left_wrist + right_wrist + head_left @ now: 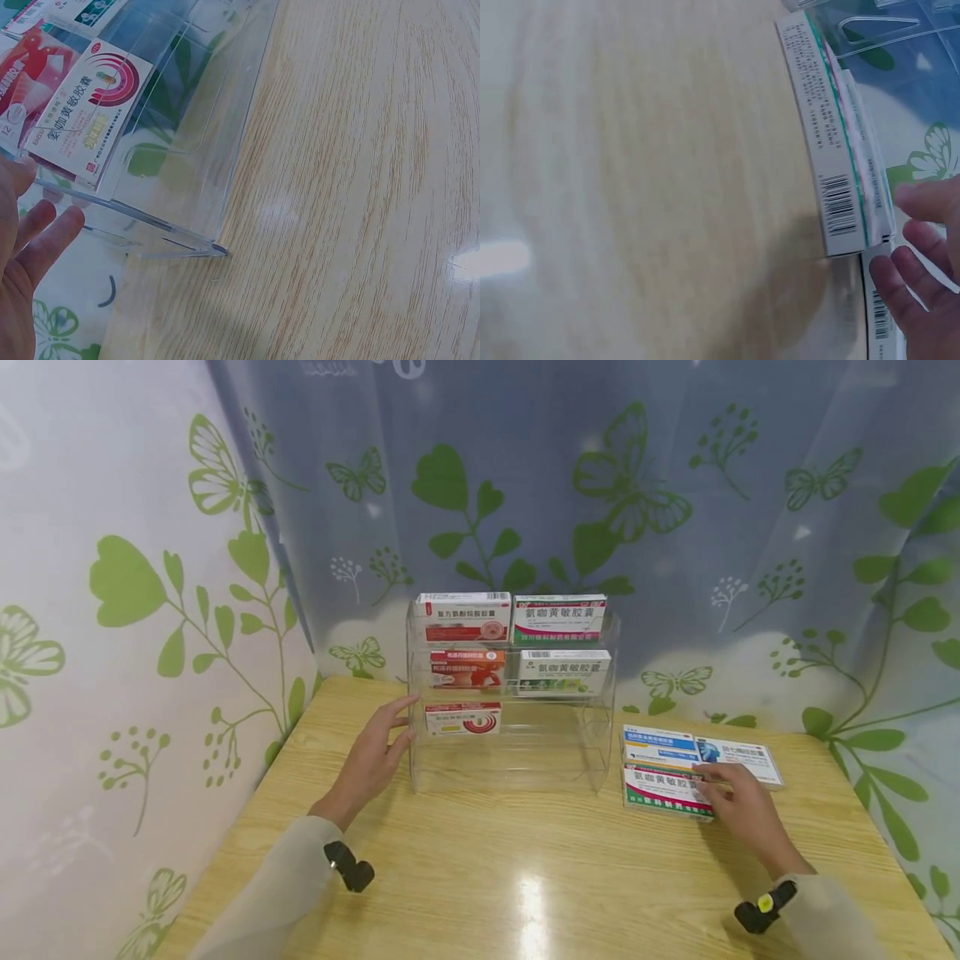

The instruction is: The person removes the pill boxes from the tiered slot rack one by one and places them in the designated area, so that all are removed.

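Observation:
A clear acrylic display rack (517, 760) stands on the table, holding several medicine boxes in tiers. My left hand (371, 760) is at its left side, fingers extended and fingertips touching the side panel. Closest to that hand is a white capsule box with red rings (94, 112), in the lower left slot. My right hand (742, 806) is at the right end of a white, pink and green medicine box (660, 793), its fingertips by the box's edge. Behind this lie a blue and yellow box (656, 745) and a white and blue box (750, 762).
The rack's upper tiers hold a white and red box (465, 614), a pink and green box (558, 618), an orange-red box (467, 670) and a white and green box (562, 674). Patterned curtains (495, 477) border the wooden table (450, 877) behind and at the sides.

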The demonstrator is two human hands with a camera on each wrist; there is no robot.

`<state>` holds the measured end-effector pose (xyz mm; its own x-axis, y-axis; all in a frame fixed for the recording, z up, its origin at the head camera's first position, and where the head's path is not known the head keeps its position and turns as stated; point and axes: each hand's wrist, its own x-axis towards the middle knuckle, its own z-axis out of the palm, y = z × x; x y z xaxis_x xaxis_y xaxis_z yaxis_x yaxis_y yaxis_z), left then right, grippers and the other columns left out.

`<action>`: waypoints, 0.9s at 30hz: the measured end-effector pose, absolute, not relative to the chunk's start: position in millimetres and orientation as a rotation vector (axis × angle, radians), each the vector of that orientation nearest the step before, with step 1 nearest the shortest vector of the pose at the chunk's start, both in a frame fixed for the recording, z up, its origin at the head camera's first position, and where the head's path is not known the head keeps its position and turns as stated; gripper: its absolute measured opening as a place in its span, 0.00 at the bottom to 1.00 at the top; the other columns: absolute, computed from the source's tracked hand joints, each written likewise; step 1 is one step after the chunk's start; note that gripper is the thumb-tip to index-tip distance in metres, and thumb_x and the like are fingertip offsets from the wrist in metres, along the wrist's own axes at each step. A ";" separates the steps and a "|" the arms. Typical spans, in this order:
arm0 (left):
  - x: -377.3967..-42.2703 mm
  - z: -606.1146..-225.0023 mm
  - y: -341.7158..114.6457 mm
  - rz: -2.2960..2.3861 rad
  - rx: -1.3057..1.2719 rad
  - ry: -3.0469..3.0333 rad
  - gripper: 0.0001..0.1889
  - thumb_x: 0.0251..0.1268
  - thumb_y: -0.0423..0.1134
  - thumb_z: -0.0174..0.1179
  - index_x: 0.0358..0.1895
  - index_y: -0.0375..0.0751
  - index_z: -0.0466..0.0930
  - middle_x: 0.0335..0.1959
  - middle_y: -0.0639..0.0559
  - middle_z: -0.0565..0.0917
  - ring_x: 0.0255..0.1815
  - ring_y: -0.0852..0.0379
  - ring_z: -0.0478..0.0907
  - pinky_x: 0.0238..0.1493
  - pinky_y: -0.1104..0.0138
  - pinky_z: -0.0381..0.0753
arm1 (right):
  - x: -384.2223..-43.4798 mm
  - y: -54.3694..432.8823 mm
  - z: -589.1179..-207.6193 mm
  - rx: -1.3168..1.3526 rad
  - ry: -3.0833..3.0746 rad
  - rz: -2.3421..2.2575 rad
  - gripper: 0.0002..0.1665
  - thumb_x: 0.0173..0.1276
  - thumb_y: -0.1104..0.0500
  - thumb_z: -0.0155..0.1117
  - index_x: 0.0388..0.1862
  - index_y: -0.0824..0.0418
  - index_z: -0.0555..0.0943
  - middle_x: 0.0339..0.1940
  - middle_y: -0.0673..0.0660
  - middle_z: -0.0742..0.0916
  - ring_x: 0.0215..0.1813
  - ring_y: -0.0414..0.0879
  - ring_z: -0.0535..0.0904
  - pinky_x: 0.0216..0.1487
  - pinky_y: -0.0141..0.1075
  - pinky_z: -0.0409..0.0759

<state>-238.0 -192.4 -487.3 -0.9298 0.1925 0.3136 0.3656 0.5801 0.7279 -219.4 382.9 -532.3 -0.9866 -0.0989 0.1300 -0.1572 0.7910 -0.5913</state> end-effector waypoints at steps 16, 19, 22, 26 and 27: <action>-238.9 -487.0 -192.1 -1.285 -0.472 -2.612 0.29 0.88 0.34 0.55 0.85 0.47 0.63 0.81 0.36 0.68 0.73 0.33 0.79 0.64 0.41 0.89 | -211.4 385.6 -545.2 0.097 -2.907 0.973 0.23 0.84 0.53 0.67 0.63 0.72 0.83 0.58 0.72 0.81 0.58 0.70 0.86 0.54 0.51 0.93; -239.0 -486.7 -191.7 -1.283 -0.479 -2.611 0.29 0.88 0.34 0.55 0.85 0.47 0.63 0.81 0.35 0.68 0.73 0.33 0.80 0.63 0.40 0.89 | -211.5 384.1 -543.5 0.052 -2.862 0.972 0.23 0.85 0.51 0.66 0.63 0.70 0.84 0.60 0.72 0.80 0.57 0.68 0.85 0.48 0.30 0.90; -238.9 -486.7 -191.6 -1.286 -0.480 -2.608 0.29 0.88 0.34 0.55 0.85 0.47 0.63 0.81 0.35 0.68 0.72 0.33 0.80 0.63 0.40 0.89 | -213.3 376.2 -535.9 0.048 -2.754 0.969 0.22 0.84 0.52 0.66 0.63 0.69 0.85 0.61 0.71 0.81 0.56 0.64 0.84 0.44 0.12 0.73; -238.6 -487.8 -192.0 -1.282 -0.470 -2.606 0.29 0.88 0.34 0.55 0.85 0.47 0.63 0.81 0.35 0.69 0.72 0.33 0.80 0.63 0.40 0.89 | -219.5 351.7 -514.5 0.135 -2.616 0.994 0.21 0.83 0.54 0.68 0.64 0.67 0.84 0.59 0.66 0.84 0.55 0.55 0.83 0.47 0.09 0.71; -238.5 -487.9 -192.1 -1.284 -0.468 -2.605 0.29 0.87 0.34 0.55 0.85 0.47 0.63 0.81 0.35 0.69 0.72 0.33 0.80 0.63 0.40 0.89 | -221.3 343.3 -508.2 0.165 -2.591 1.009 0.20 0.83 0.55 0.68 0.65 0.66 0.84 0.59 0.65 0.84 0.55 0.53 0.82 0.49 0.10 0.73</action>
